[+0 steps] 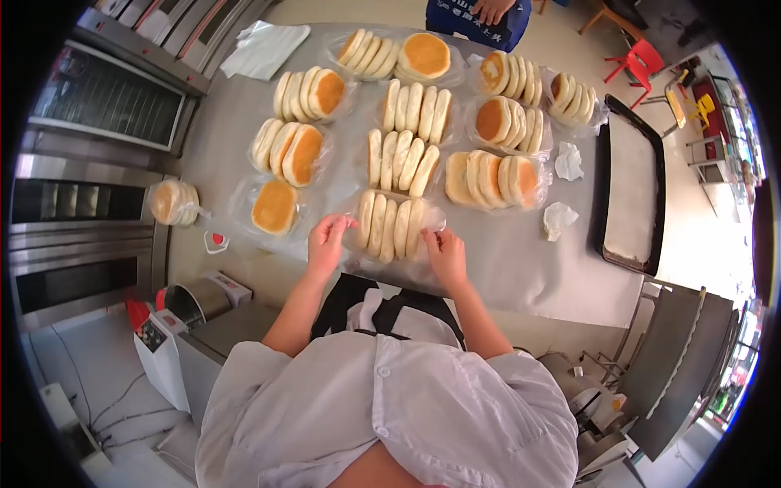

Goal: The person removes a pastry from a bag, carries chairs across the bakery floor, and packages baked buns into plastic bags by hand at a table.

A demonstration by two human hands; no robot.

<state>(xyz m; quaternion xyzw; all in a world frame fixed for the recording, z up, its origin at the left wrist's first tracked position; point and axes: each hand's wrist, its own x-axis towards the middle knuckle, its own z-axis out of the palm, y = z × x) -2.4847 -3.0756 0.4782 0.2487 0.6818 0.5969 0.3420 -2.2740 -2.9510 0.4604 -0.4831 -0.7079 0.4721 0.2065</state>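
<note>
Both hands are at the clear plastic bag [434, 218] at six o'clock on the steel worktop [521, 281], close to its near edge. The left hand [325, 237] is drawn narrow, thumb and fingertips pinching film at the bag's left side; the right hand [447, 254] pinches its right side, also narrow. The step in hand looks like spreading or straightening the film around the flatbreads [390, 226]. From this hold, a further move calls for even, gentle tension, since a hard tug could tip the row or tear the plastic. The flatbreads stand on edge side by side, about five of them, thick and soft-looking, with pale, lightly mottled faces and rounded rims. The film lies loose and crinkled about them; which way its mouth faces, I cannot tell. Just beyond, toward twelve, is another row of flatbreads [402, 163]; a single browned, rounded bread [275, 207] lies in film toward eight. A dark-rimmed baking tray [630, 191] is at three o'clock, and another person's hand [490, 10] shows past the far edge, near one.
</note>
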